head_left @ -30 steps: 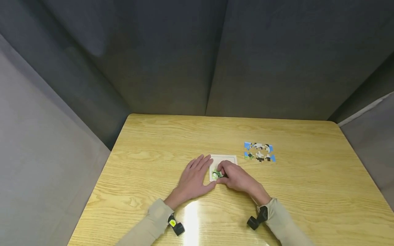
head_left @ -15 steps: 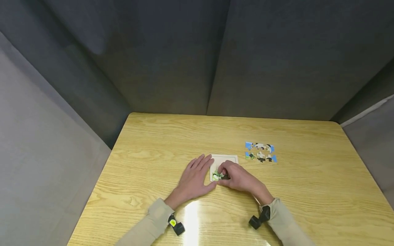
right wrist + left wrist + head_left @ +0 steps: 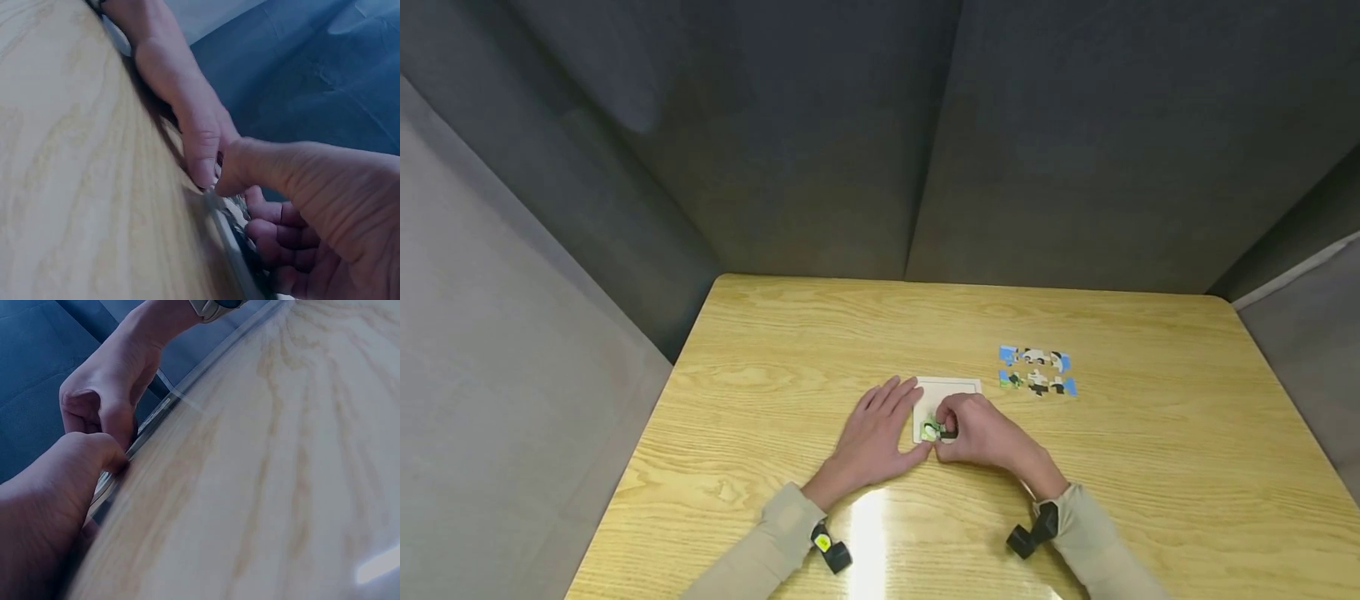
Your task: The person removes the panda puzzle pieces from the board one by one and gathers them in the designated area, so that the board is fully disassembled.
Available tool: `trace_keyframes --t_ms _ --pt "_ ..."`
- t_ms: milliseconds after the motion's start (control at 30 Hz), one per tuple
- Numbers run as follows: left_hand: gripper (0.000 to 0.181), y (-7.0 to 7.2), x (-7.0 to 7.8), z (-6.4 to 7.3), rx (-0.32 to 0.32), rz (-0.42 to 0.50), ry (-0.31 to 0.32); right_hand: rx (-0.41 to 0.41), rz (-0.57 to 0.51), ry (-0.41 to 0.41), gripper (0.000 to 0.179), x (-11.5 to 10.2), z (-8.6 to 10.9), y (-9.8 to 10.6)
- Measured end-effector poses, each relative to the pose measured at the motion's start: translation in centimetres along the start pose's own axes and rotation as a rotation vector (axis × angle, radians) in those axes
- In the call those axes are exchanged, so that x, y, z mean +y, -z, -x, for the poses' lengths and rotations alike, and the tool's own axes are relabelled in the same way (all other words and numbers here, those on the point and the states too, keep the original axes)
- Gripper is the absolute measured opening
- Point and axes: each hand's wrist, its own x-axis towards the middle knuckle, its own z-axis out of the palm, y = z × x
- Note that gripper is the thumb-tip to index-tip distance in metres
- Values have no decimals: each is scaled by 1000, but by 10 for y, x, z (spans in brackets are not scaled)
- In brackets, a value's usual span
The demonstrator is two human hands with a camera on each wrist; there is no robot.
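In the head view a small white puzzle board (image 3: 943, 387) lies on the table between both hands. The left hand (image 3: 868, 437) rests flat along its left side, fingers extended and thumb at the lower edge. The right hand (image 3: 983, 433) has curled fingers and pinches a puzzle piece at the board's lower part, where the fingers mostly hide it. A green-and-white puzzle piece (image 3: 930, 430) shows in the board's lower left corner. In the right wrist view, the right thumb (image 3: 240, 165) meets the left thumb (image 3: 201, 147) at the board's edge (image 3: 228, 240).
Several loose puzzle pieces (image 3: 1036, 356) with panda and blue-sky parts lie in two rows right of the board. The wooden table (image 3: 790, 333) ends at dark curtains (image 3: 805, 150) behind. Light reflects near its front.
The right hand's thumb and fingertips have shifted slightly right along the board's lower edge. The left hand stays in place, and the loose pieces lie as before.
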Motion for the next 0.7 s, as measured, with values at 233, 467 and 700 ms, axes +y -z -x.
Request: trace_keyframes --t_ms 233,467,700 --pt "86 1 0 0 -13 12 -4 19 -64 -5 23 5 7 15" --pt "86 2 1 1 -39 14 14 81 -49 -88 27 37 32 41" --pt "85 2 2 1 -43 23 15 79 67 -188 29 70 51 61"
